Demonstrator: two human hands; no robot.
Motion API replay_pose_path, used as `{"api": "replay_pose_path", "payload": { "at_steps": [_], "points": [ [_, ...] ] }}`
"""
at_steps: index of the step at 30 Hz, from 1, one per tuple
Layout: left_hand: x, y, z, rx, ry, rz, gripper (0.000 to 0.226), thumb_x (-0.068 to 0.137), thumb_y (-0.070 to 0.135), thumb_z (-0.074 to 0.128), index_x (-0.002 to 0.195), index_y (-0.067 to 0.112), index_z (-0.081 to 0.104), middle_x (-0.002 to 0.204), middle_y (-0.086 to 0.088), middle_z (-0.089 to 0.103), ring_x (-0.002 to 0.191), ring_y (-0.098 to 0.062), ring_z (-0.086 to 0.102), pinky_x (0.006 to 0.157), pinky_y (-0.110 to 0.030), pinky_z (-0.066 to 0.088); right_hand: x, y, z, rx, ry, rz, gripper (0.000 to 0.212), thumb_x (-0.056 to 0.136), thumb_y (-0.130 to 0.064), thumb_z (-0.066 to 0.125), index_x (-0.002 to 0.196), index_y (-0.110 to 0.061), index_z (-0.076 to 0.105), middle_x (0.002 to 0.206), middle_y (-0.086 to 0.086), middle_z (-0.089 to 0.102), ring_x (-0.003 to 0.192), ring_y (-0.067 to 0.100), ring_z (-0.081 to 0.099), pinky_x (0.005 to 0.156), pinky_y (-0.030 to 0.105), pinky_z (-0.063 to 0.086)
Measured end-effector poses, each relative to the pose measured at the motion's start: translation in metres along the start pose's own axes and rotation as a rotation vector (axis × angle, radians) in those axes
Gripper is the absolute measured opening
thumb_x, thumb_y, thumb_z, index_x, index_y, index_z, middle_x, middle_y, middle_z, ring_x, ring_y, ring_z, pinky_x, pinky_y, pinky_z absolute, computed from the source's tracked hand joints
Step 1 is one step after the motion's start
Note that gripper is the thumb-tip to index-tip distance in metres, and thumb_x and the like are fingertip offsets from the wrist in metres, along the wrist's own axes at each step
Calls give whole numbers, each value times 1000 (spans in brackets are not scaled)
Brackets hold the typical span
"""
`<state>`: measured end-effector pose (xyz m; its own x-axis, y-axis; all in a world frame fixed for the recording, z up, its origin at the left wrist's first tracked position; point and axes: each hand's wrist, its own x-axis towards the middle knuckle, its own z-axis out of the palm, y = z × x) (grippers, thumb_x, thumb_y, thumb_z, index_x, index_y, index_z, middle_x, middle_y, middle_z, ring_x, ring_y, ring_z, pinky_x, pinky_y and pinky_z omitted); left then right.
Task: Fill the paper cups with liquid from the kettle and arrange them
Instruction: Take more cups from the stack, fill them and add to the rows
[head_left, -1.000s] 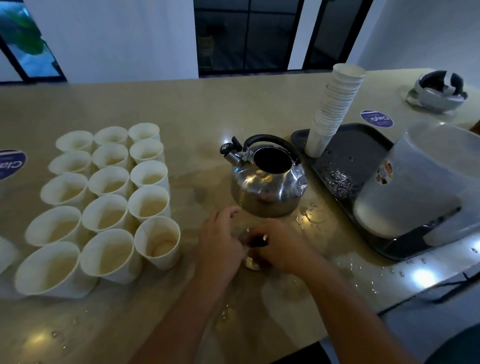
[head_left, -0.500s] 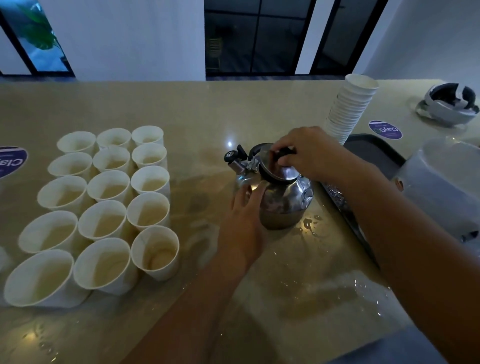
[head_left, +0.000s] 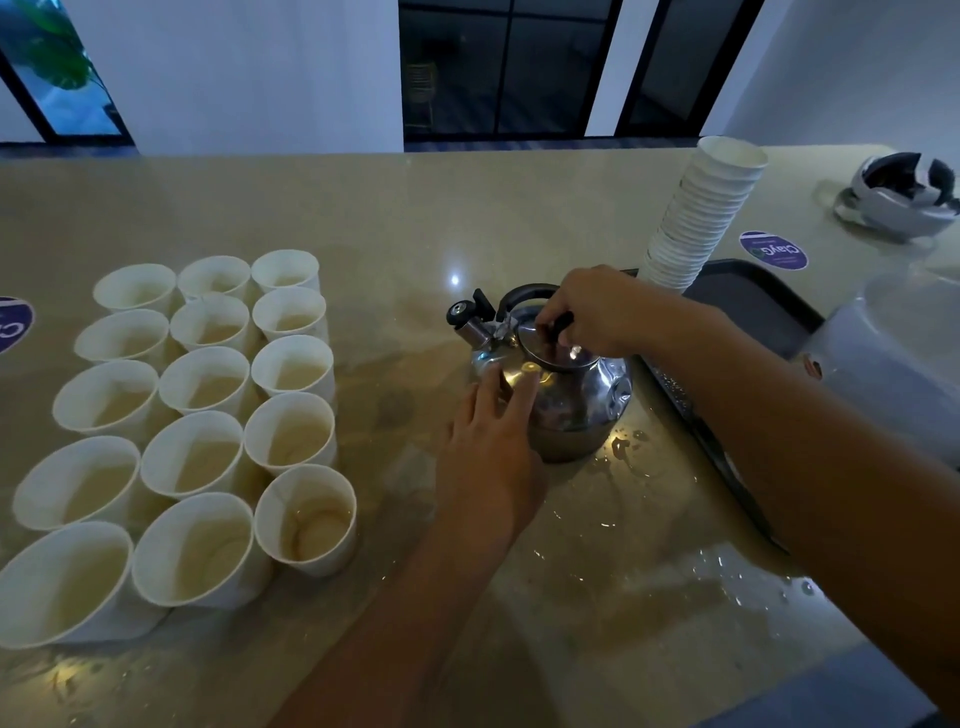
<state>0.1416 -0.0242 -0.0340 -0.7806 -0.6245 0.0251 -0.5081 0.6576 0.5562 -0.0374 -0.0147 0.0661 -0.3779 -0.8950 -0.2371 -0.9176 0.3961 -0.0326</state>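
A dented steel kettle (head_left: 582, 405) with a black handle and a spout facing left stands mid-counter. Its round steel lid (head_left: 550, 351) sits on the opening. My right hand (head_left: 597, 309) pinches the lid's black knob from above. My left hand (head_left: 491, 462) rests with straight fingers against the kettle's near-left side. Several white paper cups (head_left: 291, 431) stand in a three-column block at the left, most holding pale liquid. The nearest cup of the right column (head_left: 306, 519) holds only a little.
A tall stack of empty paper cups (head_left: 701, 213) leans on a black tray (head_left: 753, 306) at the right. A translucent plastic jug (head_left: 893, 379) stands on that tray. A headset (head_left: 904, 195) lies far right. Water is spilled on the beige counter (head_left: 649, 545).
My right hand picked the lid up from the counter near the front edge, carried it up and set it on the kettle's opening. My left hand moved onto the kettle's side.
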Motion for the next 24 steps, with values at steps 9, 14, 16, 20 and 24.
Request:
{"api": "replay_pose_path", "payload": {
  "at_steps": [9,14,16,20,24],
  "points": [
    [18,13,-4,24,57,75,80,92,13,50,158,27,7,165,4,6,151,-20,1,119,-42,13,0,7,-4,2,-51,-21,48,90,-26,75,136,-29,62,133,2,63,117,23,57,95,31,41],
    [25,16,-7,109,67,104,77,92,19,53,158,24,11,165,3,11,152,-21,4,120,-44,13,4,6,-7,-40,-32,-29,50,86,-27,78,134,-28,64,130,0,65,115,22,59,89,27,39],
    [24,16,-10,152,84,114,75,93,22,53,157,24,15,164,3,15,152,-21,7,119,-45,14,4,5,-7,-52,-21,-30,49,84,-28,80,132,-30,66,126,-2,68,112,21,61,86,27,40],
    [22,16,-8,220,131,139,67,93,24,54,155,22,27,162,2,25,149,-23,17,117,-49,15,7,3,1,-145,9,-21,52,81,-34,82,131,-35,66,122,-6,69,108,19,62,86,30,44],
    [24,17,-9,237,132,145,64,87,22,60,148,21,42,156,1,37,145,-23,30,115,-52,16,2,7,0,-191,28,-54,51,85,-42,76,134,-40,62,124,-8,68,109,18,62,86,30,46]
  ]
}}
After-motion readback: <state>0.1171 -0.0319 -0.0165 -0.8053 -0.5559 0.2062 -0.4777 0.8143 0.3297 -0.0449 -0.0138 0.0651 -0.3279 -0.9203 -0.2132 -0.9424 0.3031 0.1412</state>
